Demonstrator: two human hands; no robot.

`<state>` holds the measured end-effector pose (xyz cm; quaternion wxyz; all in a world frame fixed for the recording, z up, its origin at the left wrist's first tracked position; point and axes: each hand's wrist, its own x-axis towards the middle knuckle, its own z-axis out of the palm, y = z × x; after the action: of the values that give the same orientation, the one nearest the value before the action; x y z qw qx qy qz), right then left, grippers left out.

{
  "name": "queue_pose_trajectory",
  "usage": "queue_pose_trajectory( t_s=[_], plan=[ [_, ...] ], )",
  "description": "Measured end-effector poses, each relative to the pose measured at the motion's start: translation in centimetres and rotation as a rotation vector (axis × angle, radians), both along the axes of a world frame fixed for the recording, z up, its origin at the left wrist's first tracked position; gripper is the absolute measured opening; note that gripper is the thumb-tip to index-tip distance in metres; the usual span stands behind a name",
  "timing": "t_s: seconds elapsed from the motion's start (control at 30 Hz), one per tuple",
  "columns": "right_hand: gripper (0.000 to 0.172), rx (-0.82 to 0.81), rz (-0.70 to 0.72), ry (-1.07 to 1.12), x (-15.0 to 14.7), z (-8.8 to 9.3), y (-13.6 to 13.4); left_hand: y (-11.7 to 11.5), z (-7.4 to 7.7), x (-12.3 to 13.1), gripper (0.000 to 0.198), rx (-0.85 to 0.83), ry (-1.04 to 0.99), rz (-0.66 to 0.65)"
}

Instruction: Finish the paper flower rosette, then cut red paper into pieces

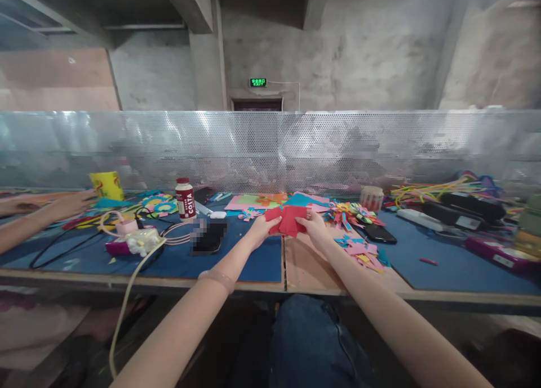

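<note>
Red paper pieces (289, 221), partly overlapping, are held up over the table between my two hands. My left hand (262, 230) is closed on their left side, and my right hand (315, 227) pinches their right side. Behind the red paper lie coloured sheets (253, 201) in pink, green, orange and blue. To the right of my right hand are heaps of small coloured paper scraps (366, 253).
A red-capped bottle (185, 200), a dark phone (210, 237) and a power strip with cables (137, 241) are on the left. A black phone (379, 233) lies right. Another person's arm (42, 213) reaches in at far left. A perforated metal screen (253, 151) stands behind.
</note>
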<state>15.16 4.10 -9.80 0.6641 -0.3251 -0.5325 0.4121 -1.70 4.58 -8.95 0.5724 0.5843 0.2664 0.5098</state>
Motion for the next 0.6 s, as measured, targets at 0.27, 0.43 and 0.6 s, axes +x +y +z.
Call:
queue_pose_trajectory(
  t_s=[0.27, 0.43, 0.6],
  plan=[
    [0.03, 0.079, -0.018, -0.14, -0.3, 0.3, -0.6, -1.2, 0.3, 0.3, 0.047, 0.006, 0.081, -0.2],
    [0.039, 0.13, 0.029, -0.242, -2.0, 0.4, -1.7, -1.4, 0.2, 0.5, 0.056, 0.116, 0.159, -0.197],
    [0.065, 0.21, 0.034, -0.382, -2.4, 0.0, -2.0, -1.6, 0.4, 0.6, 0.046, 0.231, 0.218, -0.134]
  ],
)
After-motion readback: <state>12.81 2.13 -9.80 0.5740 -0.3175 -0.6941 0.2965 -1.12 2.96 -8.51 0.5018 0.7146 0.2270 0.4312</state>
